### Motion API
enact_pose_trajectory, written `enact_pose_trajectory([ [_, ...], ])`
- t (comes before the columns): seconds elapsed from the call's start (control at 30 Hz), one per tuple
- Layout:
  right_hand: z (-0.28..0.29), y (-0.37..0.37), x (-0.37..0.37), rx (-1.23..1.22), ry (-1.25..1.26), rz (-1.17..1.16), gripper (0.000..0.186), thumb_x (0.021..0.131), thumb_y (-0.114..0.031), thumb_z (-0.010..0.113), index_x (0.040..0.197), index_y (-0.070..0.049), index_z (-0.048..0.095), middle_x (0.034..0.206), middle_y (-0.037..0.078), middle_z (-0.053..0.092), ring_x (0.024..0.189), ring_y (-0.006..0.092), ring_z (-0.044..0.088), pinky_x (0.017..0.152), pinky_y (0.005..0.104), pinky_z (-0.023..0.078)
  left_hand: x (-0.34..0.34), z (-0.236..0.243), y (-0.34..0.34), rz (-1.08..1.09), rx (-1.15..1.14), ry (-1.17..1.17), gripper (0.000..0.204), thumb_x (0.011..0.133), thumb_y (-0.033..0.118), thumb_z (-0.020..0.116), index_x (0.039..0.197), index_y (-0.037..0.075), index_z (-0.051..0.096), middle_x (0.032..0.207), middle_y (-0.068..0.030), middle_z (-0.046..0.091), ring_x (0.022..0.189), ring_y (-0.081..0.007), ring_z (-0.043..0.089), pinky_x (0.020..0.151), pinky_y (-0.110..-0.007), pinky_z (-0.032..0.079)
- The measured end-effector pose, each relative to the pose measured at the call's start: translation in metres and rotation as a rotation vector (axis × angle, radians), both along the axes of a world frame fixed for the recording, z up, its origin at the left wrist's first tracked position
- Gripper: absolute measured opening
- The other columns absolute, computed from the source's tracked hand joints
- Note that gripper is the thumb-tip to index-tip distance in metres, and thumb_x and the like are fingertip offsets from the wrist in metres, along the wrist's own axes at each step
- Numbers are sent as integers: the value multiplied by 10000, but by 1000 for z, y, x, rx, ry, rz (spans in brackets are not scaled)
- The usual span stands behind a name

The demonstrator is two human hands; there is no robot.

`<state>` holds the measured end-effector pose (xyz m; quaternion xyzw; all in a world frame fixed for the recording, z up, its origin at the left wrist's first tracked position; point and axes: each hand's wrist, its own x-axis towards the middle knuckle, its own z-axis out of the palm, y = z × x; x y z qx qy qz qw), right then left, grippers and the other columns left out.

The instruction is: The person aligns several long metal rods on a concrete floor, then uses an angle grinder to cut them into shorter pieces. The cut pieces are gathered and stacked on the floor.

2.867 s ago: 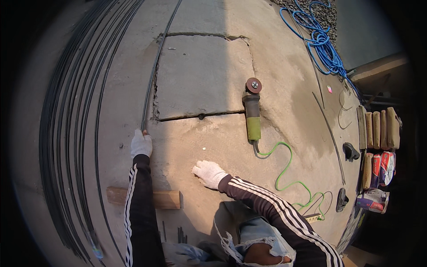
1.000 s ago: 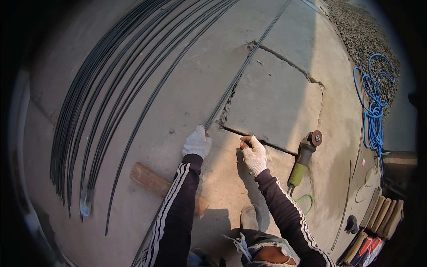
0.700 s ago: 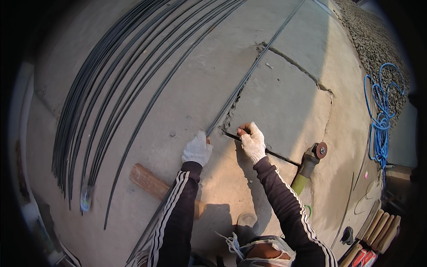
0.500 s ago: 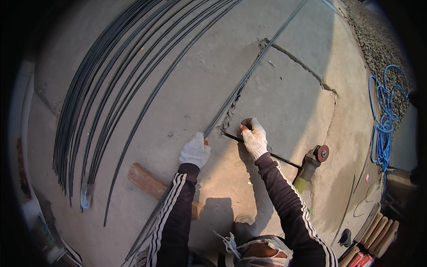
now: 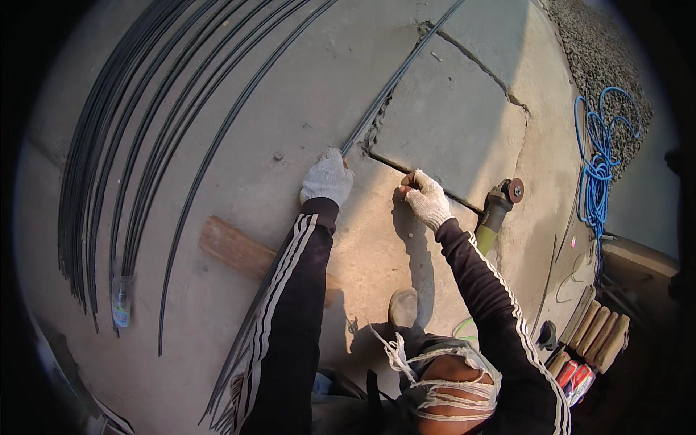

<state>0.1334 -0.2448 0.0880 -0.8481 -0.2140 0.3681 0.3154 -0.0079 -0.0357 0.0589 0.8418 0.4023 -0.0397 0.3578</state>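
My left hand (image 5: pixel 328 179) is closing its gloved fingers around slim dark rods (image 5: pixel 398 80), which are running from upper right, through my grip, down to lower left beneath my forearm. My right hand (image 5: pixel 426 200) is hanging apart, just right of them, fingers curling inward; I cannot tell whether they are pinching anything. Under my left sleeve a wooden block (image 5: pixel 235 246) is lying across the rods' line, crowding that side. Past my right hand an angle grinder (image 5: pixel 498 209) is resting; more rods (image 5: pixel 109 145) are spreading leftward, and blue hose (image 5: pixel 596 174) is coiling far right.
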Motion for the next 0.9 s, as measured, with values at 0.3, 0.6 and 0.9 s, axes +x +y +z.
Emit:
enact_pose_trajectory([
  [0.3, 132, -30, 48, -130, -362, 270, 268, 966, -171, 614, 1191, -33, 660, 1082, 200, 733, 1052, 365, 713, 920, 427, 554, 2, -4, 0, -2, 9, -7, 267, 980, 259, 633, 1124, 36, 612, 1095, -273, 727, 1054, -485, 704, 883, -569, 567],
  [0.6, 25, 130, 294, 5, -651, 81, 267, 918, -228, 613, 1101, -64, 716, 1091, 192, 738, 1077, 372, 695, 943, 461, 538, -1, -9, -7, 13, 107, 102, 221, 1032, 279, 602, 1046, 65, 550, 927, -264, 690, 850, -514, 679, 716, -600, 530],
  [0.9, -27, 265, 444, -152, -947, 132, 455, 929, -281, 637, 1366, -157, 644, 1375, 164, 646, 1266, 410, 609, 1066, 502, 509, -3, -4, -8, -52, 190, 158, 240, 1029, 302, 589, 1001, 63, 580, 867, -220, 694, 737, -465, 697, 648, -568, 562],
])
